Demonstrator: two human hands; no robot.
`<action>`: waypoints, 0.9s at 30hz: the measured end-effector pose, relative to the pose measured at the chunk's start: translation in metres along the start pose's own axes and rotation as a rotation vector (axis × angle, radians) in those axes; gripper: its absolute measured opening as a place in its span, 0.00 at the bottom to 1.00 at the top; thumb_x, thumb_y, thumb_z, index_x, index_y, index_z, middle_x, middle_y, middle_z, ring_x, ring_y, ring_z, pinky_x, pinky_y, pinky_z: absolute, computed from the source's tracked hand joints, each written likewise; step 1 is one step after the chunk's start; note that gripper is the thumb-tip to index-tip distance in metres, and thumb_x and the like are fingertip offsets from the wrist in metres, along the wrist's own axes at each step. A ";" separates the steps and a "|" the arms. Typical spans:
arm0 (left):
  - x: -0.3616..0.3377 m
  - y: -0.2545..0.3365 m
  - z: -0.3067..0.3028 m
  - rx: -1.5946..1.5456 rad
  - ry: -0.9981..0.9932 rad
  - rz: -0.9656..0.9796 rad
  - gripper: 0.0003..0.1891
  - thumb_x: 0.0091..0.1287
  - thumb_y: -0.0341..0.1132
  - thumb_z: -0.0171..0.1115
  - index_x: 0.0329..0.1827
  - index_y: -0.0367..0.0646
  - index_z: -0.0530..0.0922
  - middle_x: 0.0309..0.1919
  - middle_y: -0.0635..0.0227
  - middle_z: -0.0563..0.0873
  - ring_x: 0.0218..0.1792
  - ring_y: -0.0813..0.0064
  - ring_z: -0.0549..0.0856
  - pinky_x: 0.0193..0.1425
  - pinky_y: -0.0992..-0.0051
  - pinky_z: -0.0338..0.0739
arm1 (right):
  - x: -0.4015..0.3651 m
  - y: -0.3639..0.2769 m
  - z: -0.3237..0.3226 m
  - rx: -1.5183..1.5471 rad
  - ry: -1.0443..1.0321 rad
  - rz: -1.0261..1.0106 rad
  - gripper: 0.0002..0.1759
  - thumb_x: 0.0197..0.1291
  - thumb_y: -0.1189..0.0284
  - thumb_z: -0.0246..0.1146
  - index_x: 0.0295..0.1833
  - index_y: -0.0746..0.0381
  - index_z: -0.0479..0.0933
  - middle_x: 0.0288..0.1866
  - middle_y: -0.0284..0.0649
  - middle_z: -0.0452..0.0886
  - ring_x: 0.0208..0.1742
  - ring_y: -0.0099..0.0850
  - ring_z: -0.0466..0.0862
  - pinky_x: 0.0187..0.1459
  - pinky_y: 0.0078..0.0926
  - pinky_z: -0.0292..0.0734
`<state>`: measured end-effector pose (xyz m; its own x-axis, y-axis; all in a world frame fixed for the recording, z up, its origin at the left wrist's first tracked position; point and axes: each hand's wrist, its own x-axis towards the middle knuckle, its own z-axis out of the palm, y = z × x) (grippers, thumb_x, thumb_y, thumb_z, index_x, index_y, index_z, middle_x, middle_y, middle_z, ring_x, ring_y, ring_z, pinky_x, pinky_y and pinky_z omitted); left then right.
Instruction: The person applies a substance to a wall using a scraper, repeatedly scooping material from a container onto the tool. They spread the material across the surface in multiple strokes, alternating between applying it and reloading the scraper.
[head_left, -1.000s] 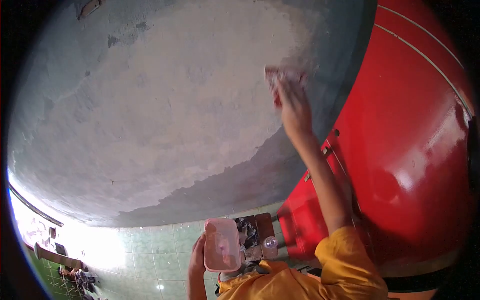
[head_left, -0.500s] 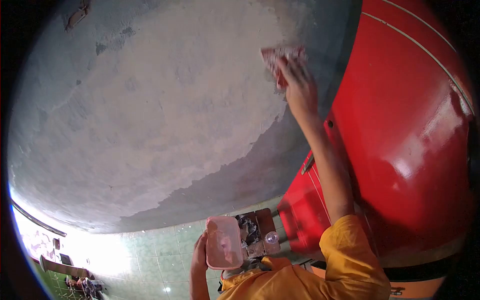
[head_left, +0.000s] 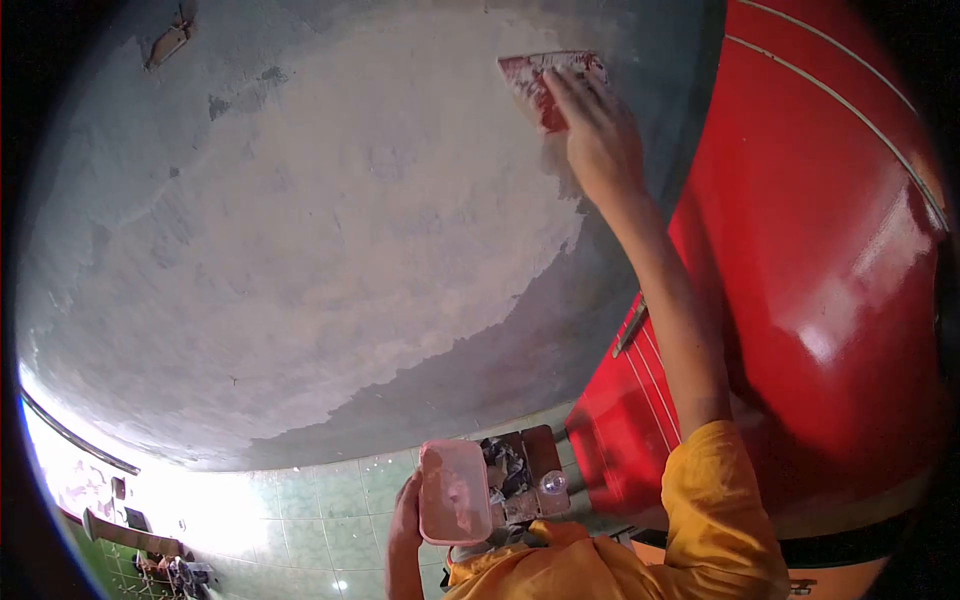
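My right hand (head_left: 603,135) is closed around a red putty scraper (head_left: 540,85), a wide blade smeared with whitish paste. The scraper lies against the grey wall (head_left: 380,190), near the upper right of a broad pale coat that ends in a ragged edge over darker grey. Low in the view, my left hand (head_left: 404,510) grips the side of a pink plastic tub (head_left: 455,500). Some pale pinkish paste sits in the bottom of the tub. The left fingers are partly hidden by the tub.
A glossy red cabinet (head_left: 820,250) stands close on the right, beside my right arm. Below are green floor tiles (head_left: 335,515) and a small brown table (head_left: 543,450) bearing dark crumpled material and a clear cup (head_left: 552,483). A wall fitting (head_left: 168,45) sits upper left.
My right hand and the scraper have moved up along the wall, slightly to the left at the blade. The tub stays in my left hand, and the whole view has shifted a little.
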<state>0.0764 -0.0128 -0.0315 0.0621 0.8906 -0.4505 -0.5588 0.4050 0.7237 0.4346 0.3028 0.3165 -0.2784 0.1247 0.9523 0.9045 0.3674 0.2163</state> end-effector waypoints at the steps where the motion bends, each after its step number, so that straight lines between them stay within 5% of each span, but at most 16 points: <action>1: 0.000 -0.001 -0.001 -0.008 0.000 0.002 0.26 0.84 0.47 0.51 0.75 0.37 0.73 0.63 0.63 0.84 0.60 0.72 0.84 0.63 0.70 0.80 | -0.002 -0.001 0.009 -0.020 0.015 -0.037 0.30 0.63 0.81 0.57 0.73 0.61 0.75 0.69 0.47 0.81 0.70 0.49 0.78 0.68 0.46 0.74; 7: -0.011 0.000 -0.002 0.019 0.029 0.011 0.26 0.84 0.48 0.51 0.74 0.37 0.74 0.62 0.64 0.84 0.60 0.72 0.84 0.63 0.70 0.80 | -0.147 -0.062 0.011 0.058 -0.364 0.028 0.29 0.64 0.79 0.58 0.72 0.60 0.77 0.67 0.47 0.82 0.69 0.48 0.79 0.66 0.45 0.76; 10: -0.013 -0.001 -0.003 0.047 0.030 0.016 0.26 0.84 0.48 0.51 0.73 0.38 0.74 0.62 0.64 0.84 0.60 0.72 0.84 0.63 0.70 0.80 | -0.126 -0.052 0.000 0.206 -0.419 0.180 0.28 0.64 0.79 0.58 0.70 0.60 0.78 0.65 0.47 0.84 0.68 0.47 0.80 0.65 0.44 0.77; 13: -0.012 0.000 -0.001 0.068 0.033 0.006 0.26 0.84 0.49 0.51 0.73 0.38 0.74 0.62 0.64 0.84 0.60 0.72 0.84 0.63 0.70 0.80 | -0.035 -0.025 -0.020 0.125 -0.143 0.112 0.28 0.65 0.80 0.55 0.71 0.60 0.77 0.68 0.45 0.83 0.68 0.48 0.79 0.68 0.45 0.75; 16: -0.012 -0.001 0.001 0.033 0.018 -0.009 0.26 0.83 0.49 0.51 0.73 0.38 0.74 0.62 0.64 0.84 0.60 0.72 0.84 0.63 0.70 0.80 | -0.028 -0.004 0.013 -0.063 -0.062 0.011 0.30 0.66 0.80 0.54 0.74 0.61 0.74 0.71 0.45 0.80 0.71 0.49 0.77 0.70 0.46 0.73; 22: -0.015 -0.005 0.001 0.009 -0.016 -0.006 0.26 0.83 0.49 0.51 0.73 0.38 0.74 0.63 0.64 0.84 0.61 0.72 0.83 0.64 0.70 0.80 | -0.163 -0.046 0.016 0.092 -0.313 0.085 0.26 0.66 0.79 0.56 0.70 0.64 0.77 0.67 0.49 0.82 0.69 0.49 0.79 0.68 0.43 0.75; 27: -0.014 -0.005 0.004 0.025 -0.021 -0.019 0.26 0.84 0.49 0.51 0.73 0.38 0.74 0.63 0.64 0.84 0.61 0.72 0.83 0.64 0.70 0.80 | -0.062 0.002 -0.026 0.244 -0.269 0.279 0.25 0.66 0.83 0.55 0.69 0.64 0.78 0.66 0.51 0.83 0.64 0.49 0.82 0.64 0.39 0.78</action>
<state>0.0814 -0.0269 -0.0267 0.0904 0.8867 -0.4534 -0.5368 0.4268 0.7278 0.4623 0.2722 0.2638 -0.1384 0.4725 0.8704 0.8633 0.4883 -0.1278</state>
